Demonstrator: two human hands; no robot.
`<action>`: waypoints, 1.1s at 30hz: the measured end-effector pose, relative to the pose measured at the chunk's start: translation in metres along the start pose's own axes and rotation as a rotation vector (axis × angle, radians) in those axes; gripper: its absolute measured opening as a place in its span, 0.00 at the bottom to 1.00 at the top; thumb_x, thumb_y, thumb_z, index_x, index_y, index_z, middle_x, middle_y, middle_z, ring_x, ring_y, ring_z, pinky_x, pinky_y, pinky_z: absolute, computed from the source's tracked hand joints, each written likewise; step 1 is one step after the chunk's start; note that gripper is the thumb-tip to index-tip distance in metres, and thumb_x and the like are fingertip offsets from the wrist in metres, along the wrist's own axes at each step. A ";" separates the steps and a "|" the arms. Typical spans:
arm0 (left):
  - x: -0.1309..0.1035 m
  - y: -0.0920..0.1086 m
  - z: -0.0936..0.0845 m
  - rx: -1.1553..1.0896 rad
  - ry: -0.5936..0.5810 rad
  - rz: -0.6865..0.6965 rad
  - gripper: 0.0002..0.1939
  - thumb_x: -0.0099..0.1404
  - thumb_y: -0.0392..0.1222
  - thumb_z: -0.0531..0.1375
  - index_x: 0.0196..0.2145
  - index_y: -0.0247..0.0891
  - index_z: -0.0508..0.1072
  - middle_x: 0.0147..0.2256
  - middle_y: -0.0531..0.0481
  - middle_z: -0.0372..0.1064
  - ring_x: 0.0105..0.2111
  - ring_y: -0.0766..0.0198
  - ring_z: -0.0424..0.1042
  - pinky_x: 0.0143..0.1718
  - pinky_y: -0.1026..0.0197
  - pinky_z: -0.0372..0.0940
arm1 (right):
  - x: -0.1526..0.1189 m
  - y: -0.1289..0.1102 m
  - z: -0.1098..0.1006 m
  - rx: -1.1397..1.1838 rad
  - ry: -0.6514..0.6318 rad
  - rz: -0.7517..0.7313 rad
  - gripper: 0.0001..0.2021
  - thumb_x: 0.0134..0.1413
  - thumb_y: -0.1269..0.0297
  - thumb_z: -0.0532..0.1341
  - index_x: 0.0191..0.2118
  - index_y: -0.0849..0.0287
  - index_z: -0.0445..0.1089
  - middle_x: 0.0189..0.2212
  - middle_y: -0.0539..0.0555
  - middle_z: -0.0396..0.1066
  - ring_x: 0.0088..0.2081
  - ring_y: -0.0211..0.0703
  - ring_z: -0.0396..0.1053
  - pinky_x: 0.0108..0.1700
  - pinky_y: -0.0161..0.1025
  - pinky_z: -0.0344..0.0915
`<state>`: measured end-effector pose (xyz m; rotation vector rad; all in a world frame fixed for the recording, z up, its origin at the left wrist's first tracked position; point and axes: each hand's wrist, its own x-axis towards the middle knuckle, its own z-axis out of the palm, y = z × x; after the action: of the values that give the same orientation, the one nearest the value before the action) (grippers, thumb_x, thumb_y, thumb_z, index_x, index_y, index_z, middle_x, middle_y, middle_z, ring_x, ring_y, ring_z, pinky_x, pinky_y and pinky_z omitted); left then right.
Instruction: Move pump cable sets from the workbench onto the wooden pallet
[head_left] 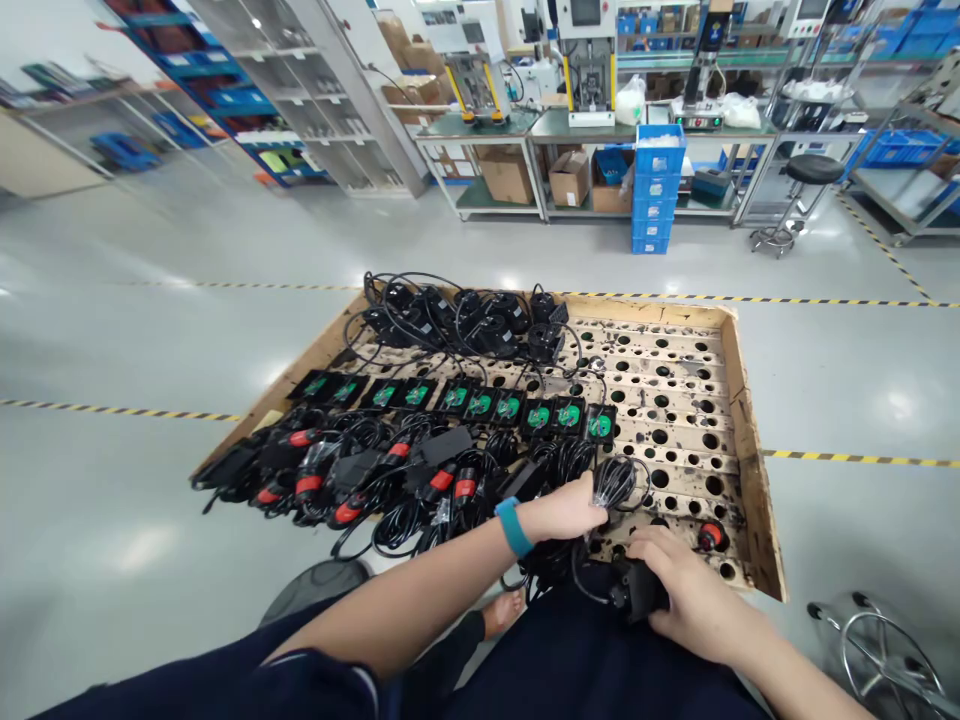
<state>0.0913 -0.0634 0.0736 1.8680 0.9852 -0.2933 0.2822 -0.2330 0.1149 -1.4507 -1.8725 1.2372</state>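
Observation:
My left hand (574, 508), with a teal band at its wrist, is closed on a coiled black cable (615, 482) over the near right part of a wooden tray (754, 480) full of holes. Close to my body, my right hand (679, 580) grips a black box-shaped part (643, 590) from its right side; a cable runs from that part. A red and black connector (711, 536) lies in the tray beyond my right hand. Left of my hands are bundled black cables with red-ringed connectors (465, 485).
A row of black housings with green boards (568, 415) crosses the tray's middle. Round black units (495, 335) with cables lie at its far side. A wheeled stool base (885, 640) stands right; stacked blue bins (656, 190) and workbenches (480, 127) stand beyond.

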 end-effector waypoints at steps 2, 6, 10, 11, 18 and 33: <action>-0.008 0.001 -0.021 0.014 -0.069 0.015 0.38 0.55 0.44 0.64 0.63 0.36 0.62 0.46 0.42 0.78 0.42 0.51 0.78 0.42 0.57 0.70 | 0.002 0.007 0.007 0.085 0.027 -0.039 0.34 0.36 0.80 0.58 0.55 0.55 0.65 0.60 0.57 0.64 0.63 0.49 0.59 0.68 0.50 0.57; -0.004 0.004 -0.041 0.092 -0.290 0.036 0.41 0.50 0.51 0.70 0.62 0.41 0.70 0.51 0.43 0.77 0.50 0.48 0.76 0.52 0.54 0.69 | 0.010 0.027 0.017 0.257 0.030 0.032 0.34 0.42 0.76 0.63 0.59 0.53 0.66 0.67 0.59 0.58 0.69 0.52 0.54 0.72 0.55 0.51; 0.020 0.009 -0.039 0.086 -0.455 -0.081 0.33 0.40 0.57 0.76 0.44 0.41 0.82 0.50 0.45 0.79 0.52 0.46 0.74 0.53 0.53 0.69 | 0.010 0.050 0.031 0.378 0.068 0.076 0.35 0.46 0.70 0.67 0.63 0.53 0.65 0.65 0.61 0.62 0.68 0.55 0.57 0.72 0.58 0.49; 0.025 0.012 -0.039 0.034 -0.479 -0.117 0.32 0.38 0.59 0.76 0.40 0.41 0.82 0.47 0.45 0.80 0.50 0.47 0.75 0.50 0.55 0.70 | 0.009 0.056 0.035 0.422 0.094 0.091 0.35 0.47 0.69 0.67 0.63 0.53 0.65 0.65 0.61 0.62 0.68 0.55 0.57 0.72 0.58 0.49; 0.027 0.012 -0.054 -0.652 -0.561 -0.278 0.30 0.65 0.67 0.55 0.51 0.43 0.78 0.50 0.45 0.78 0.44 0.56 0.77 0.41 0.58 0.71 | -0.005 0.085 0.050 0.907 0.255 0.223 0.31 0.47 0.62 0.70 0.59 0.54 0.69 0.53 0.56 0.73 0.56 0.52 0.69 0.62 0.51 0.63; 0.042 -0.005 0.016 -0.256 0.434 0.297 0.15 0.66 0.53 0.60 0.42 0.38 0.75 0.47 0.43 0.73 0.52 0.54 0.71 0.60 0.50 0.66 | 0.024 0.096 0.070 1.290 0.546 0.389 0.32 0.57 0.34 0.60 0.58 0.52 0.69 0.53 0.58 0.76 0.50 0.53 0.76 0.44 0.46 0.74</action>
<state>0.1179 -0.0544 0.0384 1.8416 0.9558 0.4145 0.2678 -0.2330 -0.0056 -1.1501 -0.2152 1.5180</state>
